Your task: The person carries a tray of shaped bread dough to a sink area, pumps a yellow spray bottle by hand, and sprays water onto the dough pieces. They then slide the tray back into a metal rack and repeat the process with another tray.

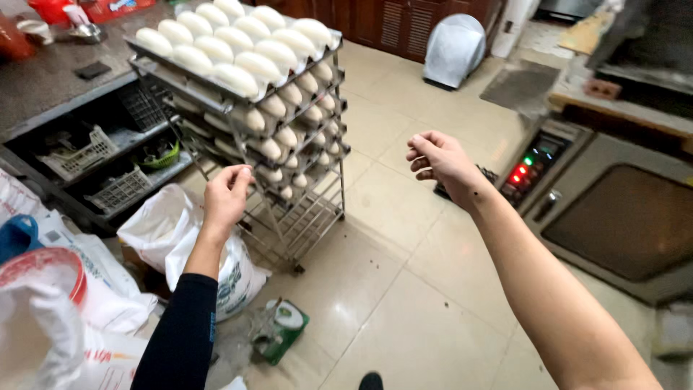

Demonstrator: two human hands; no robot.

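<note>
A tall metal rack (317, 217) on wheels stands on the tiled floor, its trays filled with several rows of white dough loaves (238, 50). My left hand (225, 196), in a dark long sleeve, hangs in the air just in front of the rack's lower shelves, fingers loosely curled, holding nothing. My right hand (442, 160), bare-armed, is raised to the right of the rack over the floor, fingers half curled and empty.
White sacks (155, 224) lie on the floor to the left of the rack. A green and white packet (283, 328) lies near my feet. An oven (621, 217) with lit indicator lamps stands on the right. A dark counter (50, 79) with baskets beneath is at the left.
</note>
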